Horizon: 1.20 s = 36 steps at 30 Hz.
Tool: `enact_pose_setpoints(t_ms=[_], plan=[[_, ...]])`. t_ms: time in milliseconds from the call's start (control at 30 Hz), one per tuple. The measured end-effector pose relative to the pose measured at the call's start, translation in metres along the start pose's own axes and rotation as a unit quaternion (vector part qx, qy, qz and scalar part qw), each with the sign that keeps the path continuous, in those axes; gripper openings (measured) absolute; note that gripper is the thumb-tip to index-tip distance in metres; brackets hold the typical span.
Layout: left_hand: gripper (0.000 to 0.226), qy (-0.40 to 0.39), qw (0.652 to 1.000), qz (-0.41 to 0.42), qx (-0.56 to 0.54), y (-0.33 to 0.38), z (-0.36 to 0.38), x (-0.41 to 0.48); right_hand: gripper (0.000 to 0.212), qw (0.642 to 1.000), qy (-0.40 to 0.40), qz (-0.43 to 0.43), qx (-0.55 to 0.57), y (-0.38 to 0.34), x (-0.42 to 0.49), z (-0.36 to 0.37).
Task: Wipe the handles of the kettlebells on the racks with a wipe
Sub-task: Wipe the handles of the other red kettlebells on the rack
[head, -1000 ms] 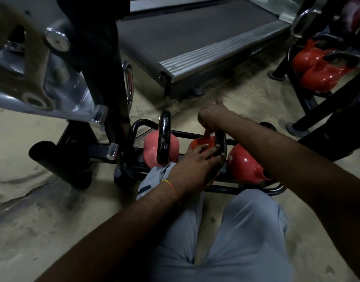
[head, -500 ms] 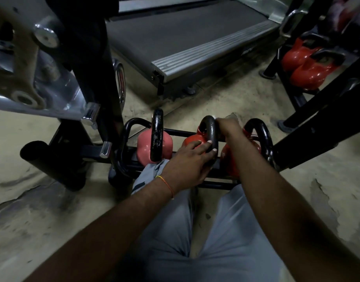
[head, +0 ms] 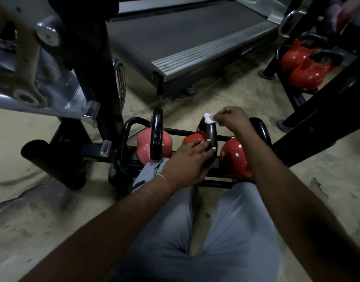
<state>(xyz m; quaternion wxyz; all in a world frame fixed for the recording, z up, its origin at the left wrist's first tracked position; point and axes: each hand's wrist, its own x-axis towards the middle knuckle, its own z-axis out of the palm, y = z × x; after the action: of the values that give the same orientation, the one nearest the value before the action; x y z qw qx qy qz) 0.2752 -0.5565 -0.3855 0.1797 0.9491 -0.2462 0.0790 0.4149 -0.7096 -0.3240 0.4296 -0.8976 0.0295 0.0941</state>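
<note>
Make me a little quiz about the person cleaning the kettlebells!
1. True or false: the right hand pinches the white wipe at the top of the middle handle.
2. What does the left hand hold? A the wipe; B the middle handle, low down; C nothing.
3. Fill in: the kettlebell handles on this low rack are ____ in colour.
Key: 1 true; 2 B; 3 black.
</note>
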Motion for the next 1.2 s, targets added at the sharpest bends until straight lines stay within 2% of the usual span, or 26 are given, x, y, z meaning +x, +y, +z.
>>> enact_pose_setpoints(t_ms=[67, 100, 167, 233, 300, 367, 533, 700, 767, 833, 867, 900, 967, 1000, 1067, 1133, 1200], plan=[[0.052, 0.004, 1.000, 0.002, -0.001, -0.001, 0.000, 0.000, 0.013, 0.978, 0.006, -0.065, -0.200, -0.018, 0.011, 0.012], [0.052, 0.005, 1.000, 0.003, -0.001, -0.001, -0.001, -0.001, 0.011, 0.947, -0.005, -0.092, -0.309, -0.028, 0.015, 0.022], [0.052, 0.000, 1.000, 0.000, 0.002, -0.003, -0.002, -0.002, 0.012, 0.859, -0.041, -0.139, -0.491, -0.043, 0.022, 0.044], [0.053, -0.010, 1.000, -0.005, 0.005, -0.003, -0.002, -0.003, 0.016, 0.790, -0.091, -0.137, -0.590, -0.050, 0.030, 0.062], [0.053, -0.012, 1.000, 0.000, 0.007, -0.002, -0.003, -0.002, 0.021, 0.746, -0.129, -0.115, -0.643, -0.053, 0.033, 0.069], [0.054, -0.013, 1.000, 0.003, 0.008, -0.002, -0.003, -0.002, 0.025, 0.727, -0.132, -0.118, -0.663, -0.059, 0.032, 0.067], [0.055, -0.016, 1.000, 0.001, 0.012, -0.004, -0.002, -0.003, 0.025, 0.725, -0.042, -0.192, -0.660, -0.059, 0.010, 0.043], [0.055, -0.007, 1.000, 0.006, 0.012, -0.004, 0.001, -0.003, 0.028, 0.773, 0.036, -0.222, -0.594, -0.041, -0.020, 0.023], [0.052, -0.001, 1.000, 0.005, 0.012, -0.004, 0.002, -0.003, 0.028, 0.844, 0.063, -0.180, -0.501, -0.026, -0.027, 0.012], [0.054, -0.002, 1.000, 0.000, 0.008, -0.003, 0.002, -0.003, 0.028, 0.943, 0.084, -0.098, -0.307, -0.006, -0.027, 0.006], [0.055, -0.004, 1.000, 0.000, 0.008, -0.003, 0.001, -0.003, 0.027, 0.976, 0.084, -0.063, -0.189, 0.002, -0.027, 0.004], [0.055, -0.005, 1.000, 0.001, 0.007, -0.002, 0.001, -0.003, 0.027, 0.993, 0.081, -0.020, -0.080, 0.010, -0.024, 0.007], [0.054, -0.002, 1.000, 0.003, 0.007, -0.001, -0.001, -0.003, 0.019, 0.987, 0.046, 0.084, 0.128, 0.023, -0.015, 0.017], [0.053, -0.001, 1.000, 0.002, 0.008, -0.001, -0.002, -0.003, 0.015, 0.965, 0.015, 0.152, 0.214, 0.029, -0.009, 0.024], [0.054, -0.003, 1.000, 0.000, 0.011, 0.000, -0.004, -0.003, 0.026, 0.914, -0.038, 0.224, 0.337, 0.040, -0.004, 0.036], [0.054, -0.002, 1.000, -0.001, 0.011, 0.000, -0.004, -0.004, 0.032, 0.897, -0.068, 0.236, 0.366, 0.049, -0.009, 0.043], [0.052, 0.004, 1.000, 0.000, 0.006, 0.001, -0.005, -0.004, 0.034, 0.900, -0.071, 0.238, 0.358, 0.054, -0.024, 0.039]])
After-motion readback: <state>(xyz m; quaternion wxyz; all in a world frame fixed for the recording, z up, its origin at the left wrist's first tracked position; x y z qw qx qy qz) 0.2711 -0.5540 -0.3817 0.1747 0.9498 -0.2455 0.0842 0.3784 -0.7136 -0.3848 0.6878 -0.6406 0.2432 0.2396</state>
